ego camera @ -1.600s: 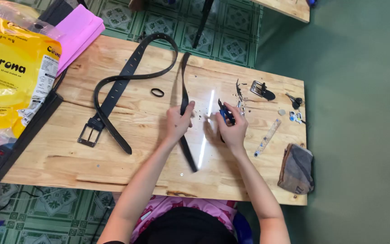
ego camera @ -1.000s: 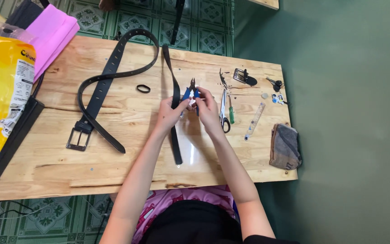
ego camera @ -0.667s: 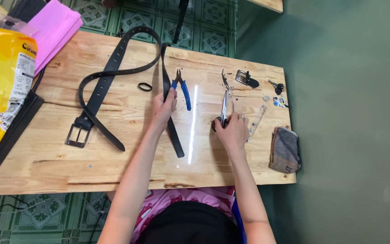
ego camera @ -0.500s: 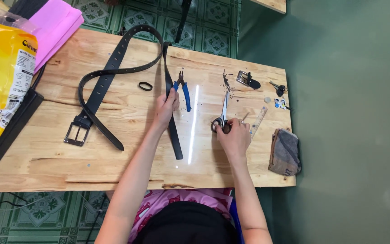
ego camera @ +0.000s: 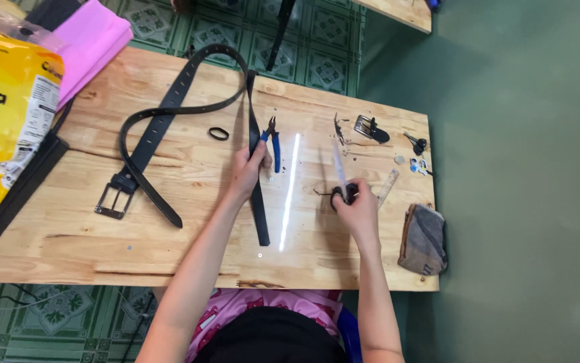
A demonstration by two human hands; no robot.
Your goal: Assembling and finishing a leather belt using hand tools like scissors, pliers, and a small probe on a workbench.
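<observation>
Left hand (ego camera: 246,168) gripping black belt strap (ego camera: 257,202), right hand (ego camera: 357,210) clasping scissors (ego camera: 341,176) by the handles, blades pointing away, blue-handled pliers (ego camera: 273,140) between both hands

Room bright, even light from overhead. Long white glare streak on counter (ego camera: 189,222) varnish, just right of black belt (ego camera: 257,202), a small bright dot at its near end. Soft short shadows under belt and both forearms. Scissors (ego camera: 341,176) blades smeared by motion blur; right hand (ego camera: 357,212) slightly soft. Yellow bag (ego camera: 1,121) at counter's left edge overexposed, shiny. Counter edges bow slightly, wide-lens distortion.
</observation>
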